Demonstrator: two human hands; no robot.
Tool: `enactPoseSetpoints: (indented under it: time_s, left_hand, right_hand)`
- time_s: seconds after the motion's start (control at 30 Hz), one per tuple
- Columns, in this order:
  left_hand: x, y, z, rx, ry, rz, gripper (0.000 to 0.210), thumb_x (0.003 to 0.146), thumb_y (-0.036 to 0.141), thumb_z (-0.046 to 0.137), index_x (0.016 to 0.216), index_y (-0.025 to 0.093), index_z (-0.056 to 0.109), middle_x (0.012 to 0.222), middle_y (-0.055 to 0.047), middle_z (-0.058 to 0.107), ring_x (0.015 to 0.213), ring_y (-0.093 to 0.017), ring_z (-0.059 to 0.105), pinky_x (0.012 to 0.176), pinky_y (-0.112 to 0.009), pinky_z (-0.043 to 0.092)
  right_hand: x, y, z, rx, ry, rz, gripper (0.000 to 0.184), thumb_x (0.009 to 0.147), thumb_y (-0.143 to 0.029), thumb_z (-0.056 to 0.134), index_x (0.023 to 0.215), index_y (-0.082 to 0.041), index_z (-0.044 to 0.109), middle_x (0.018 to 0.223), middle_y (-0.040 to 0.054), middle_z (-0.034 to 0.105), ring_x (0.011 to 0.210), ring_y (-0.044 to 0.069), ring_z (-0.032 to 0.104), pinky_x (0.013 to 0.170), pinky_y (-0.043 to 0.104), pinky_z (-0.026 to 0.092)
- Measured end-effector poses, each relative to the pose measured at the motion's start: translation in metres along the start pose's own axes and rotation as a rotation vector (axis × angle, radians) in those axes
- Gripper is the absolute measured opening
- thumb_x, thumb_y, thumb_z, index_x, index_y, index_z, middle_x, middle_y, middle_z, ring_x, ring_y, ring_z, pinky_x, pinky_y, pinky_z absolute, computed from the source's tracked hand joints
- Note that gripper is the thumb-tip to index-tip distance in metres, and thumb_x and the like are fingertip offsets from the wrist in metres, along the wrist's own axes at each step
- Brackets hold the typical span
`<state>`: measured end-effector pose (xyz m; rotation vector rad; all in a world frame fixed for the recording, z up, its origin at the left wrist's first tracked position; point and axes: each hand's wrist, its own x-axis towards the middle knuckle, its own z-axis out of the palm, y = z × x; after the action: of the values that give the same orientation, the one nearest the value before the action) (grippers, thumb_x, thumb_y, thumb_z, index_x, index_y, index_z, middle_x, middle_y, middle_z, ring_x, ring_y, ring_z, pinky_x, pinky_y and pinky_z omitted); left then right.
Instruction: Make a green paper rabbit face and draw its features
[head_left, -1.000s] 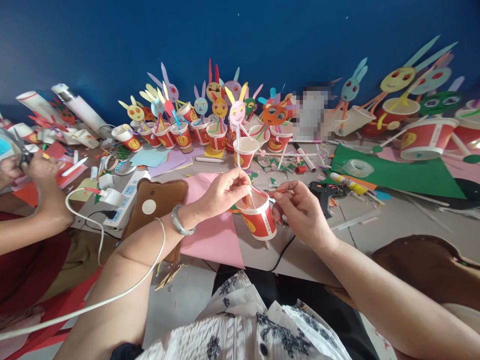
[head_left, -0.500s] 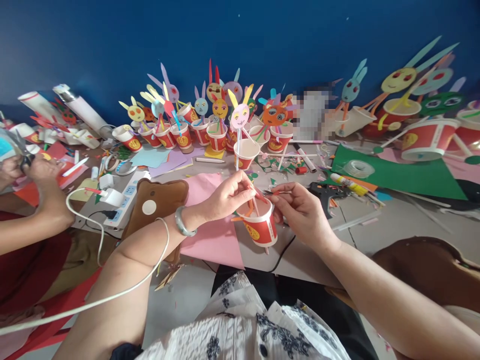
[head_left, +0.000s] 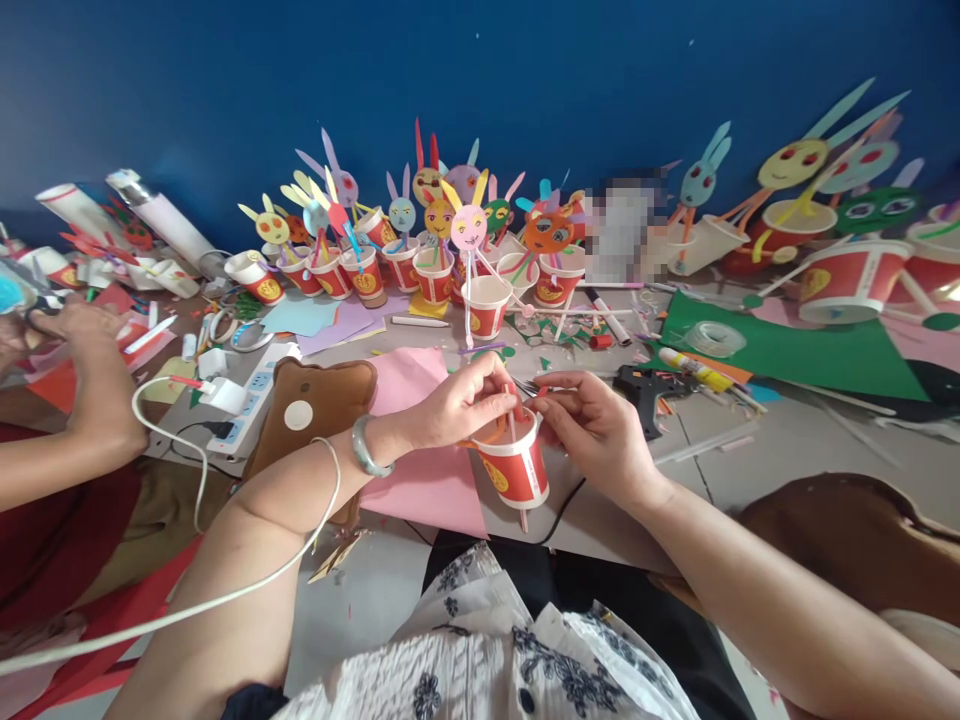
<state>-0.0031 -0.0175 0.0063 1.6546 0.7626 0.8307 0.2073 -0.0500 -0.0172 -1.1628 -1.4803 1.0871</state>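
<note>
Two hands at close work over one cup (head_left: 525, 475), dead centre of the clock, twelve at the wall. Starting far left: out between nine and ten, a co-worker's hand (head_left: 86, 330), too blurred to call its hold. In along that line to a power strip (head_left: 261, 378), then at nine past a brown pad (head_left: 337, 390) and onto a pink sheet (head_left: 420, 490).

Up to ten now, to the left hand (head_left: 469, 402), thumb and forefinger clamped on a red strip (head_left: 508, 388), right above the rim. Just short of twelve, a pink rabbit (head_left: 469, 228) beyond. Back to centre: cup slightly tilted, with a pink stick (head_left: 513, 430) rising out of its mouth to the left fingertips.

Over to two, to the right hand (head_left: 592, 430), thumb and fingertips together on a red bit (head_left: 542, 392), mostly hidden. Same piece as the strip? Cannot tell.

Looks like a fiddly fastening step, strip to stick, apparently unfinished. Called for next, as a judgement: a firm left pinch, small right-hand turns, no tipping of the cup.

Further out at two, a glue gun (head_left: 641, 405), then a green sheet (head_left: 810, 350).
</note>
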Motion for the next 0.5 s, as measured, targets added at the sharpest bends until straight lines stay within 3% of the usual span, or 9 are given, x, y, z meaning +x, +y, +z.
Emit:
enactPoseSetpoints:
  time_s: [0.17,0.3,0.5]
  left_hand:
    - [0.0041,-0.0052,-0.0042,-0.008,0.113,0.047,0.028,0.093,0.044,0.072,0.091,0.020,0.057,0.087,-0.001,0.065,0.084,-0.013,0.064,0.077,-0.026,0.053]
    - [0.0046,-0.0037,-0.0058,-0.015,0.131,0.052,0.031,0.095,0.047,0.071,0.093,0.020,0.056,0.087,-0.002,0.067,0.084,-0.013,0.066,0.075,-0.025,0.052]
    - [0.0029,-0.0011,-0.0051,-0.038,0.202,0.106,0.039,0.094,0.055,0.070,0.096,0.020,0.056,0.089,-0.001,0.064,0.082,-0.012,0.065,0.075,-0.024,0.053]
  right_hand:
    - [0.0027,-0.0015,-0.0025,0.006,0.071,-0.008,0.040,0.089,-0.052,0.075,0.112,-0.021,0.063,0.078,0.0021,0.078,0.051,0.012,0.062,0.051,0.026,0.053]
    - [0.0035,-0.0053,-0.0023,0.100,0.030,0.032,0.051,0.083,-0.053,0.081,0.119,-0.022,0.061,0.078,-0.0002,0.077,0.052,0.012,0.060,0.050,0.025,0.052]
    - [0.0039,-0.0066,-0.0026,0.085,-0.005,0.058,0.037,0.082,-0.053,0.081,0.098,-0.021,0.067,0.078,0.0026,0.076,0.054,0.011,0.061,0.047,0.023,0.048]
